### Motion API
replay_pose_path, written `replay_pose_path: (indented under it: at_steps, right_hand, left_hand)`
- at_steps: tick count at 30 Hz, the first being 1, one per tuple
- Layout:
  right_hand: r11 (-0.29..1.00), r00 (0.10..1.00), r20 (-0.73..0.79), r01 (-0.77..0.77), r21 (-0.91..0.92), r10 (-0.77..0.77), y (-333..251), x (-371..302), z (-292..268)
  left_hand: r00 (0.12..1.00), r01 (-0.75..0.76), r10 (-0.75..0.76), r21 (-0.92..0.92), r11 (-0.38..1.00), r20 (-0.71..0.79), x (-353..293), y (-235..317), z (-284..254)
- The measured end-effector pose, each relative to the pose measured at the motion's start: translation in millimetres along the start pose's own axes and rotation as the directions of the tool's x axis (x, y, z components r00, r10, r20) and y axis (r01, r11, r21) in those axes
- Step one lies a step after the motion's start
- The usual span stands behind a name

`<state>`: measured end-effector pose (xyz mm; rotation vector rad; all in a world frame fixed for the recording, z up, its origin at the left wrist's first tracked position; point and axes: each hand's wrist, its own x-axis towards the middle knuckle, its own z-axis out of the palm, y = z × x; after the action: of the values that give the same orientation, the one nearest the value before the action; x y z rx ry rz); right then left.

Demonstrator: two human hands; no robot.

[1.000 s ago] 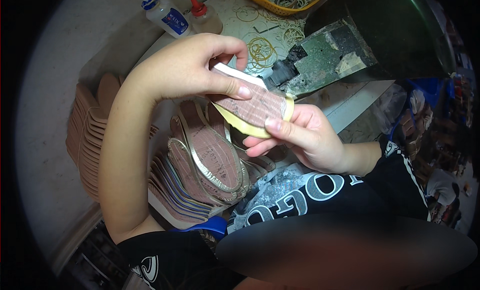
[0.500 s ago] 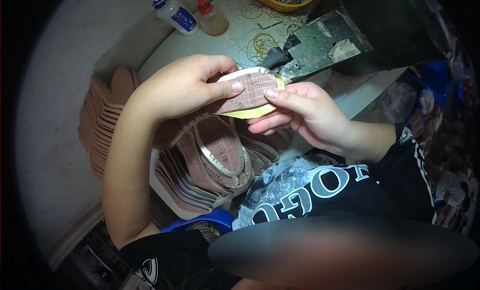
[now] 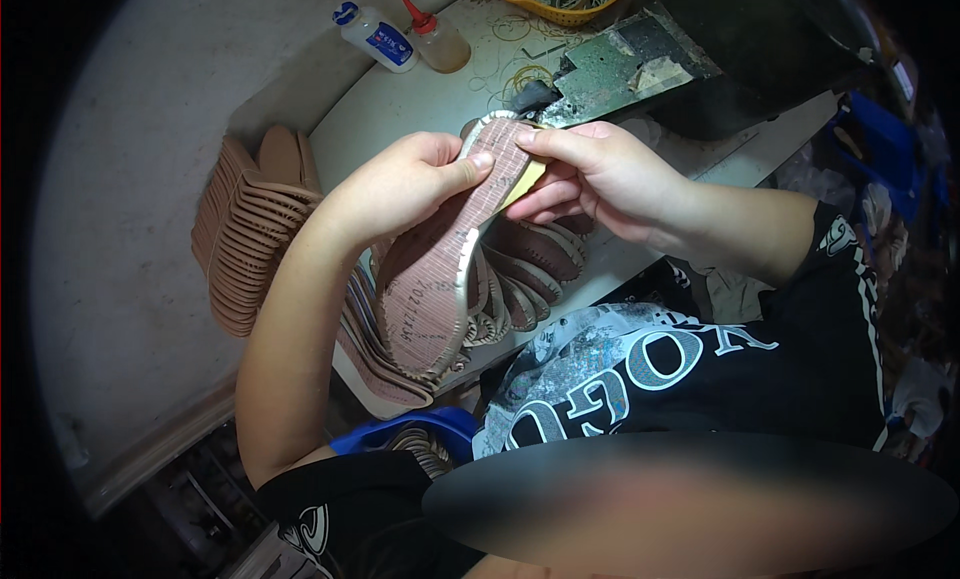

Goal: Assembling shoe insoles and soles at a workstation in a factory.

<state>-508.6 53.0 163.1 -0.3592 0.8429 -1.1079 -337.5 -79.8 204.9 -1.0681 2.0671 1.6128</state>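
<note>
A brown shoe insole [image 3: 425,289] with a pale gathered edging slants across the middle, its narrow end up against the dark tip [image 3: 535,97] of the green machine [image 3: 610,69]. My left hand [image 3: 415,174] grips the insole from the left, thumb on its face. On the other side, my right hand [image 3: 590,169] pinches the narrow end, thumb on top and fingers underneath. A yellow strip [image 3: 522,186] shows along the edge by my right fingers. Some fingers of both hands are hidden behind the insole.
A tall stack of brown insoles [image 3: 245,244] leans at the wall on the left. More edged insoles [image 3: 540,254] lie under my hands. At the back stand a white bottle [image 3: 378,39], a red-tipped bottle [image 3: 442,47] and a yellow basket [image 3: 600,9]. A blue container [image 3: 455,424] sits below.
The insole has turned, so its long wide part now points down toward me. More gathered edging shows and less of the yellow strip. Both hands have shifted with it.
</note>
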Motion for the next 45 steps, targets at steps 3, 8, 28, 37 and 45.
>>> replay_pose_path:
  at_steps: [3, 8, 28, 37, 45]
  right_hand:
    - [0.999, 0.999, -0.012, -0.035, -0.04, 0.035, -2.0, -0.5, -2.4]
    - [0.983, 0.997, -0.02, -0.082, -0.166, 0.08, -7.7, -0.5, -10.0]
    - [0.951, 0.999, -0.009, -0.034, -0.308, 0.033, 1.6, -58.8, -48.3]
    - [0.993, 0.998, 0.041, 0.045, -0.106, -0.041, 19.9, -12.9, -23.6]
    - [0.967, 0.931, 0.364, 0.117, -0.224, -0.028, 40.6, -34.9, 27.2]
  left_hand:
    - [0.996, 0.056, -0.039, -0.213, 0.975, 0.083, 3.1, -4.0, 4.2]
    - [0.988, 0.138, -0.127, -0.145, 0.98, 0.084, -2.7, 16.3, 9.9]
    - [0.979, 0.128, -0.167, -0.287, 0.949, -0.117, 7.7, 14.0, 7.4]
    - [0.928, -0.055, -0.03, -0.216, 0.975, -0.372, 24.8, -9.9, -18.8]
    - [0.701, -0.539, 0.23, -0.29, 0.79, -0.675, -115.3, -69.0, 30.1]
